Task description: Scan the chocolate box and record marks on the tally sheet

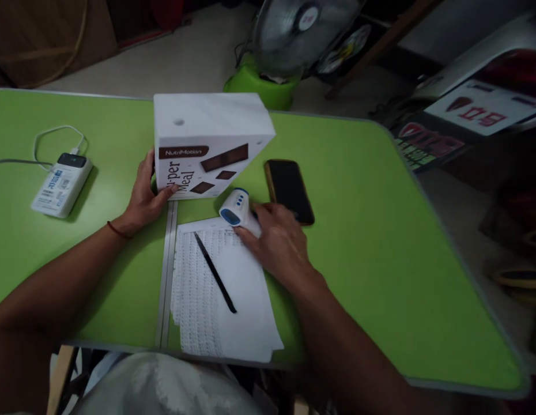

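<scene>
1. Thermometer (234, 206): near the lower right corner of the box (207, 150), at the top edge of the papers (246, 288).
2. My right hand (280, 236): wrapped round its handle, back of hand up, forearm in from lower right.
3. My left hand (147, 196): holding the box's lower left edge, thumb on printed front, forearm slanting in from lower left.
4. Phone (289, 187) just beyond right knuckles; pen (215, 274) aslant on papers.

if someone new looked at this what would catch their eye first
Probably the large white NutriMotion box beyond the papers, against the bright green table, its left side held by the left hand. Next, the white-and-blue handheld device in the right hand, near the papers' far edge.
</scene>
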Demonstrator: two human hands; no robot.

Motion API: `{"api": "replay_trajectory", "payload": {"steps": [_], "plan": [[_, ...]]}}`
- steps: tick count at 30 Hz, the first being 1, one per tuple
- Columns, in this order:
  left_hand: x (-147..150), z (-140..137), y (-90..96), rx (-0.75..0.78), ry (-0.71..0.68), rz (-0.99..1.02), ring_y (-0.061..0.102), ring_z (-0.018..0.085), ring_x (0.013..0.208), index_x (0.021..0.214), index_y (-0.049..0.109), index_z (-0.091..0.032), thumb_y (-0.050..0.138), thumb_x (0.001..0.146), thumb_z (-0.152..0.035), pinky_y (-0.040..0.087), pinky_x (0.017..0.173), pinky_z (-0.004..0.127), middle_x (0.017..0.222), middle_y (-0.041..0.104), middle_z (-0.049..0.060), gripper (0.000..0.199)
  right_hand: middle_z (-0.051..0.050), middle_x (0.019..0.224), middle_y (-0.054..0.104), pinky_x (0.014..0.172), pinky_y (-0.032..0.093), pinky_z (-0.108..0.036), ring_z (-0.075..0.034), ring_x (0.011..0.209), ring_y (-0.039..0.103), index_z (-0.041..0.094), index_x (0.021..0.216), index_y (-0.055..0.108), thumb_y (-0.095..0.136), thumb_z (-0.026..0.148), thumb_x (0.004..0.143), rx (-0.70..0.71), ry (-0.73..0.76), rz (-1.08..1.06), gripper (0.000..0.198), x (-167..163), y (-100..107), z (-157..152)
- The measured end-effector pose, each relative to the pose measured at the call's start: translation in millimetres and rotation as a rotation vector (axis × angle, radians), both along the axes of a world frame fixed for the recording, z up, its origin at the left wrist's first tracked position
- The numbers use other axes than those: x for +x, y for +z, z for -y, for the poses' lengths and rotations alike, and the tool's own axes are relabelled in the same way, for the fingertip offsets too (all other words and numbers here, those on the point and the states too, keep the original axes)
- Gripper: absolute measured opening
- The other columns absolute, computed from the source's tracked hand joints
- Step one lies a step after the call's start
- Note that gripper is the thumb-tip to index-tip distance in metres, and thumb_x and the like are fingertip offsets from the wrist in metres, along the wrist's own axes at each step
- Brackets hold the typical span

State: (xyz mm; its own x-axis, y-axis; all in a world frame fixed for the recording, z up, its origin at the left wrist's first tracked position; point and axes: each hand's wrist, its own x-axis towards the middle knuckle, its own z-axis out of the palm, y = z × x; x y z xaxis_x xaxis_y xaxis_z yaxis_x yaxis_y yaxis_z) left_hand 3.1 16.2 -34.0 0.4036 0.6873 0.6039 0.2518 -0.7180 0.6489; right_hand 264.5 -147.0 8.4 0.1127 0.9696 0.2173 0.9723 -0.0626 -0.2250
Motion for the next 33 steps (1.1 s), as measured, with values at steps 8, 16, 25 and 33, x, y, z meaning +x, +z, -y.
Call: {"api": "replay_trajectory", "payload": {"steps": [8,16,25,33], "plan": [[0,6,14.9,0.179,0.257,0.029,0.051,0.03,0.122,0.142,0.036,-0.029,0.073,0.08,-0.07,0.052,0.098,0.049,0.137,0.045,0.013,0.083,-0.001,0.063,0.068,0.053,0.039,-0.029,-0.016,0.054,0.061,0.02,0.075,0.067,0.075,0.04,0.085,-0.247,0.345,-0.169,0.023,-31,35,31],[14,44,40.6,0.459,-0.033,0.01,0.043,0.007,0.05,0.109,0.053,-0.022,0.058,0.097,-0.028,0.036,0.051,0.021,0.062,0.047,-0.008,0.014,-0.002,0.063,0.071,0.055,0.037,-0.027,-0.017,0.057,0.063,0.021,0.068,0.067,0.074,0.031,0.085,-0.599,0.256,-0.192,0.022,-51,41,24],[6,40,39.4,0.221,-0.339,-0.454,0.056,0.011,0.05,0.095,0.068,-0.017,0.05,0.098,-0.032,0.042,0.05,0.025,0.066,0.068,0.001,0.024,0.004,0.054,0.051,0.05,0.035,-0.027,-0.012,0.05,0.045,0.023,0.061,0.053,0.065,0.035,0.08,-0.503,0.177,-0.735,0.026,-21,38,19],[7,40,35.4,0.13,-0.33,-0.625,0.062,0.015,0.059,0.1,0.072,-0.017,0.061,0.093,-0.045,0.043,0.055,0.026,0.068,0.07,0.003,0.031,0.003,0.068,0.061,0.055,0.047,-0.03,-0.016,0.058,0.055,0.027,0.124,0.061,0.064,0.033,0.086,-0.075,0.133,-0.983,0.039,-24,26,18]]}}
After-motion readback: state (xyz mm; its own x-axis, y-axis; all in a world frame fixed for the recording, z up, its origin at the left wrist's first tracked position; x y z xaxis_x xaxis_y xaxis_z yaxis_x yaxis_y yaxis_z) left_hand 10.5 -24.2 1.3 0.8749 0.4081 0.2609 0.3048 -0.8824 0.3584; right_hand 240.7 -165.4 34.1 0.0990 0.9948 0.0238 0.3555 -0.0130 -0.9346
